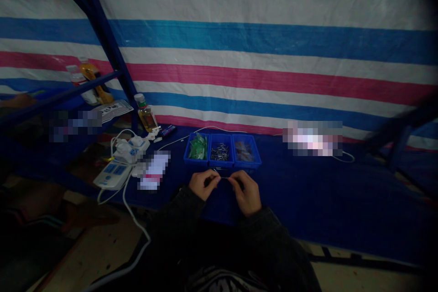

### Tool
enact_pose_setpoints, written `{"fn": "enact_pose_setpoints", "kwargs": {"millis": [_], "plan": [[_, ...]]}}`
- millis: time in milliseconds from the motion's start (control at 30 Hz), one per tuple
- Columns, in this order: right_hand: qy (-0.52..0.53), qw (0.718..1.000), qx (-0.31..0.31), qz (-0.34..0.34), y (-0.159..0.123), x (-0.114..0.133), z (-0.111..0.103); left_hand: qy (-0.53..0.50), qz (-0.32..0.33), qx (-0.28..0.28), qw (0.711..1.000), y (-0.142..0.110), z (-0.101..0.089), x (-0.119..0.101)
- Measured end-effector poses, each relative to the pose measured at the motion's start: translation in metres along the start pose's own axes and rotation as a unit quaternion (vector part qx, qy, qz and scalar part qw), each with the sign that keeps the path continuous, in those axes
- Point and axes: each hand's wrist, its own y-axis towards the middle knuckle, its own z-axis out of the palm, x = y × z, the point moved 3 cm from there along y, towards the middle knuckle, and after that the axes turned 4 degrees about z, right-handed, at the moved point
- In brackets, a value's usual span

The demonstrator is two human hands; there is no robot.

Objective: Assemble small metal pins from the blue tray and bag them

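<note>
My left hand [204,184] and my right hand [247,192] face each other low over the blue table, fingertips pinched. A thin, rod-like piece [224,178] spans the small gap between them, gripped at both ends; its exact kind is too small to make out. Just beyond my fingers, a few slim dark pieces [221,170] lie on the table. Behind those stand three joined blue bins. Green pieces [197,147] fill the left bin, shiny metal pin-like parts [220,151] lie in the middle one, and brownish translucent pieces [244,151] are in the right one.
Left of the bins lie a blurred-out phone [154,171] and white power strips [112,174] with cables. A bottle [147,113] stands behind them near a blue metal post [112,50]. A glowing, blurred-out object [312,138] is at back right. Striped sheeting [256,36] hangs behind.
</note>
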Motion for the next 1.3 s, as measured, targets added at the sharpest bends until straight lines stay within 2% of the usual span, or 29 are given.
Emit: {"fn": "enact_pose_setpoints", "kwargs": {"millis": [267,500,633,900,1100,1300], "plan": [[0.032,0.999,-0.013,-0.016,0.0001,0.0011,-0.0002,-0.003,-0.008,0.002,1.000,-0.0003,0.0003,0.0023],[0.043,0.998,0.040,-0.027,0.0002,0.0054,0.0038,-0.008,0.010,0.053,0.999,0.0005,0.0035,-0.0007],[0.037,0.997,0.061,-0.013,-0.0004,0.0041,0.0052,-0.005,0.018,0.063,0.998,0.0007,0.0037,-0.0018],[-0.014,0.997,0.070,0.011,0.0008,0.0007,0.0053,0.003,0.014,0.050,0.999,0.0003,0.0024,-0.0042],[-0.005,0.999,0.034,0.035,0.0000,-0.0018,0.0016,0.008,-0.004,0.012,1.000,0.0003,-0.0009,-0.0025],[0.019,0.999,0.031,0.010,0.0001,-0.0007,0.0041,0.002,-0.005,0.016,1.000,0.0003,0.0007,-0.0004]]}}
